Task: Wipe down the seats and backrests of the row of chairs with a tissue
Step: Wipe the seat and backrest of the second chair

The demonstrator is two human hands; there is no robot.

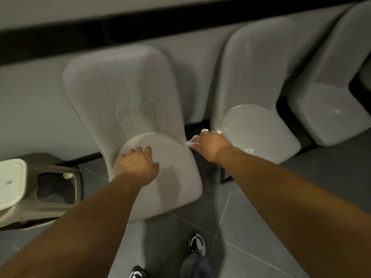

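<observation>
Three pale grey moulded plastic chairs are seen in a row: the nearest (128,101), a middle one (259,93) and a far one (329,109). One crumpled white tissue (203,131) is gripped under the curled fingers of the right hand (208,144), between the first two seats. The left hand (138,165) is rested, fingers loosely spread, on the nearest seat.

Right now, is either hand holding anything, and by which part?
The right hand grips a crumpled tissue bunched under its fingers, edges poking out. The left hand holds nothing; it rests on the chair seat.
</observation>
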